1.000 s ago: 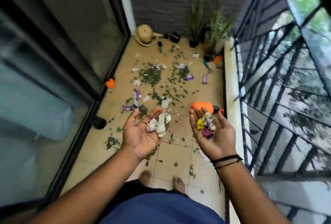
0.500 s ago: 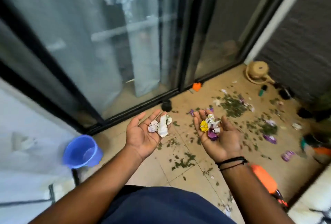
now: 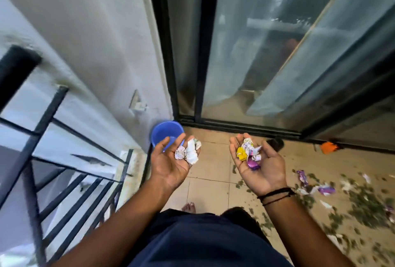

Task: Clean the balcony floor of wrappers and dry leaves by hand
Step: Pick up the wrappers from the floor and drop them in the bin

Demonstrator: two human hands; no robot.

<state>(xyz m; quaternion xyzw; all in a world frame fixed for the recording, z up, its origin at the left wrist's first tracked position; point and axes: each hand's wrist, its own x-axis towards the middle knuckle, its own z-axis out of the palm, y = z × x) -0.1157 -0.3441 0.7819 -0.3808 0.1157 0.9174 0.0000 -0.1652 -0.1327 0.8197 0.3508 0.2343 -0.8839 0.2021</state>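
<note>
In the corner of the balcony floor point(image 3: 211, 172), where wall meets sliding door, stands a blue bucket point(image 3: 166, 136), probably the bin for the litter. The left hand point(image 3: 173, 160) lies palm up, fingers loosely spread, cradling white crumpled wrappers point(image 3: 188, 151) just over the bucket's rim; the right hand point(image 3: 258, 166) likewise cups yellow and purple wrappers point(image 3: 249, 153). Dry leaves point(image 3: 363, 202) litter the floor's right side.

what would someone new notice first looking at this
Two upturned palms in the middle of the view: the left hand carries crumpled white wrappers, and the right hand carries a yellow, white and purple wad. Just beyond the left hand a blue bucket stands in the corner by the wall, and dry leaves and purple wrappers litter the tiles at right.
</note>
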